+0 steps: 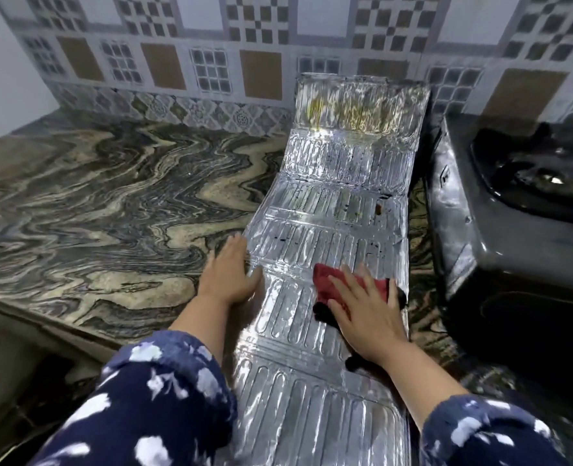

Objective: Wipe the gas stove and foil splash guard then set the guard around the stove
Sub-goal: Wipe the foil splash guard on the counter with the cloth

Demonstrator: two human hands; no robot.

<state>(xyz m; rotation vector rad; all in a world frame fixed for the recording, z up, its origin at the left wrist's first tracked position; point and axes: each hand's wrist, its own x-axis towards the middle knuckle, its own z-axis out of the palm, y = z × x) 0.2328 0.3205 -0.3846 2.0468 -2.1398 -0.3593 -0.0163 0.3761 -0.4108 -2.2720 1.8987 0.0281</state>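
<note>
The foil guard (328,257) lies flat on the counter (110,196), stove (513,213) at 3 o'clock; left hand (231,274), fingers straight, steadies its edge while right hand (365,307) presses the red cloth (328,280) flat, wiping.

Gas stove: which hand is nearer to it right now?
Right. The right hand presses a red cloth on the foil guard near the edge that faces the gas stove. The left hand rests on the guard's far edge, away from the stove.
</note>
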